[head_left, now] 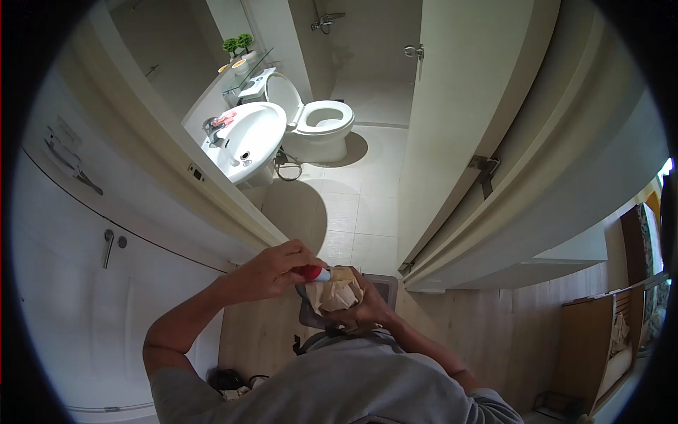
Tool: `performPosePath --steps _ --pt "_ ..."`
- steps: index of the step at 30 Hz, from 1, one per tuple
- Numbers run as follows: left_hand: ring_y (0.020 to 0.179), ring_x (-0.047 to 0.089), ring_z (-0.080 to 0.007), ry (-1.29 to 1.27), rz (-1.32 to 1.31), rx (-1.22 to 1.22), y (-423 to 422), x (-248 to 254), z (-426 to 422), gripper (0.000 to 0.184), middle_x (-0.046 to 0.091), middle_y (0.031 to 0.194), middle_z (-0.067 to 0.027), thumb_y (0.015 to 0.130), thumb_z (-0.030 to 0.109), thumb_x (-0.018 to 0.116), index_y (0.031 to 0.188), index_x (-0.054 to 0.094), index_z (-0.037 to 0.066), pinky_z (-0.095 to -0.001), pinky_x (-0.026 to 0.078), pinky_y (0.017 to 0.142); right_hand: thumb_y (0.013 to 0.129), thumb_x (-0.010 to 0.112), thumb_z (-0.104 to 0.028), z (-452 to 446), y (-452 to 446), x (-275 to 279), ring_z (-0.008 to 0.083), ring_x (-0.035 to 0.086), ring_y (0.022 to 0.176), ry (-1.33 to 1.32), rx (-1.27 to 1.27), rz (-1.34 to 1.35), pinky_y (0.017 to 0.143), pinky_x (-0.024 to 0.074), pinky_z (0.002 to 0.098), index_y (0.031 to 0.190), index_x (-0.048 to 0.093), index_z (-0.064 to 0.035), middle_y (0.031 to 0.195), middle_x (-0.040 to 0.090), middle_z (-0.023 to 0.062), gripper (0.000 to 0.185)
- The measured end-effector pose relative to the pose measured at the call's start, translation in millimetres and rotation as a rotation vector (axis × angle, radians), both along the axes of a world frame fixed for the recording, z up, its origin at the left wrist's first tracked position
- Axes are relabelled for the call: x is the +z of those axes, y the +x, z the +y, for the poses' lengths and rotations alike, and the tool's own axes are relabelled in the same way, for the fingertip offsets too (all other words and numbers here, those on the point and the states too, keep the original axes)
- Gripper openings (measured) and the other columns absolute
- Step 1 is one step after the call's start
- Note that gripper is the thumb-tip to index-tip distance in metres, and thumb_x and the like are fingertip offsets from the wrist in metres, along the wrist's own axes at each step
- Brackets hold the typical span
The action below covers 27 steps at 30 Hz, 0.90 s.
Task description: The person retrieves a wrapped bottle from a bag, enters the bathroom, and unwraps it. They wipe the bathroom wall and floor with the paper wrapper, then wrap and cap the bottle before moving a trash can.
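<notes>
In the head view, my left hand (281, 270) is closed around a small white container with a red top (311, 272); its exact kind is too small to tell. The container's white end points right, at the edge of a crumpled brown paper bag (337, 292). My right hand (372, 308) grips that bag from its right side and beneath, in front of my grey shirt. Whether the container touches the paper or is just above it, I cannot tell.
Ahead lies a bathroom with a white sink (258, 138), a toilet (325, 119) and an open door (466, 106) on the right. A grey mat (385, 290) is on the floor below my hands. A closed white door (152, 311) stands at left.
</notes>
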<state>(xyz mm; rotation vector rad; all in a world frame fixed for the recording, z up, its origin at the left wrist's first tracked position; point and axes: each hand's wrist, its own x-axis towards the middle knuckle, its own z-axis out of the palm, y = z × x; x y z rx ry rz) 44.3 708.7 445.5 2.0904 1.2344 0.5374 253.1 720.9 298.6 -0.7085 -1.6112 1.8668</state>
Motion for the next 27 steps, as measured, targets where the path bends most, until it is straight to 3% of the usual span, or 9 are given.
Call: performPosePath --steps 2,5,7,8,10,13,17,22,27 --pt "0.081 0.059 -0.0228 0.020 -0.009 -0.111 1.9 -1.4 6.6 0.028 0.054 0.093 -0.0099 0.081 0.005 0.062 0.108 0.057 0.004 -0.0344 0.049 0.072 0.058 0.082 -0.019 6.4 9.0 -3.5 0.0165 0.053 0.105 0.104 0.000 -0.037 0.091 0.0413 0.0305 0.126 0.042 -0.0070 0.114 0.056 0.0066 0.080" --pt "0.086 0.059 -0.0223 -0.144 0.030 0.068 21.4 -8.1 4.8 0.034 0.054 0.094 -0.0105 0.080 0.007 0.063 0.113 0.055 0.006 -0.0330 0.050 0.073 0.060 0.082 -0.019 15.3 22.9 1.3 0.0163 0.053 0.105 0.112 0.019 -0.054 0.092 0.0406 0.0308 0.126 0.043 -0.0079 0.114 0.055 0.0067 0.078" --pt "0.090 0.058 -0.0240 -0.083 0.315 0.160 33.6 -15.5 6.3 0.032 0.052 0.098 -0.0115 0.081 0.008 0.062 0.112 0.054 0.004 -0.0336 0.049 0.074 0.060 0.081 -0.019 19.9 30.4 4.6 0.0163 0.053 0.105 0.101 0.014 -0.048 0.092 0.0404 0.0308 0.125 0.043 -0.0079 0.114 0.055 0.0067 0.076" --pt "0.090 0.058 -0.0240 -0.081 0.315 0.161 38.6 -15.4 10.6 0.032 0.052 0.098 -0.0115 0.081 0.008 0.062 0.112 0.054 0.004 -0.0336 0.049 0.074 0.061 0.081 -0.018 22.8 32.7 5.2 0.0162 0.053 0.105 0.088 0.012 -0.037 0.093 0.0402 0.0309 0.125 0.043 -0.0079 0.114 0.055 0.0066 0.075" --pt "0.090 0.058 -0.0244 0.065 0.030 0.100 45.9 -15.0 17.9 0.032 0.054 0.100 -0.0096 0.080 0.006 0.063 0.111 0.055 0.006 -0.0334 0.050 0.074 0.062 0.081 -0.018 28.4 36.6 3.1 0.0161 0.053 0.105 0.090 0.018 -0.010 0.093 0.0402 0.0308 0.125 0.042 -0.0080 0.115 0.055 0.0065 0.075" --pt "0.089 0.058 -0.0263 0.006 -0.036 -0.110 32.1 -17.5 28.1 0.035 0.054 0.099 -0.0103 0.080 0.007 0.064 0.113 0.052 0.007 -0.0345 0.049 0.072 0.062 0.081 -0.018 34.3 36.4 0.4 0.0160 0.053 0.105 0.091 0.029 0.027 0.092 0.0403 0.0306 0.126 0.042 -0.0082 0.115 0.055 0.0060 0.075" --pt "0.088 0.058 -0.0277 0.049 0.076 0.039 36.3 -16.2 29.4 0.036 0.053 0.099 -0.0113 0.080 0.009 0.064 0.113 0.050 0.006 -0.0353 0.049 0.071 0.062 0.081 -0.018 47.8 29.0 -4.1 0.0167 0.053 0.106 0.143 0.013 0.071 0.093 0.0407 0.0309 0.126 0.041 -0.0082 0.116 0.055 0.0066 0.076" --pt "0.075 0.058 -0.0312 0.021 0.145 0.289 41.7 -23.1 54.7 0.031 0.054 0.088 -0.0163 0.084 0.024 0.062 0.097 0.049 -0.001 -0.0380 0.048 0.063 0.061 0.081 -0.019 70.3 20.6 -10.1 0.0191 0.054 0.107 0.217 -0.107 -0.019 0.092 0.0418 0.0321 0.126 0.041 -0.0084 0.116 0.055 0.0089 0.078" --pt "0.063 0.059 -0.0322 0.155 0.360 0.361 44.7 -45.6 111.8 0.035 0.056 0.076 -0.0157 0.085 0.034 0.057 0.085 0.047 0.000 -0.0394 0.047 0.056 0.059 0.081 -0.021 114.1 13.7 -21.0 0.0231 0.055 0.105 0.405 -0.324 -0.071 0.090 0.0440 0.0348 0.126 0.044 -0.0114 0.115 0.056 0.0090 0.077"
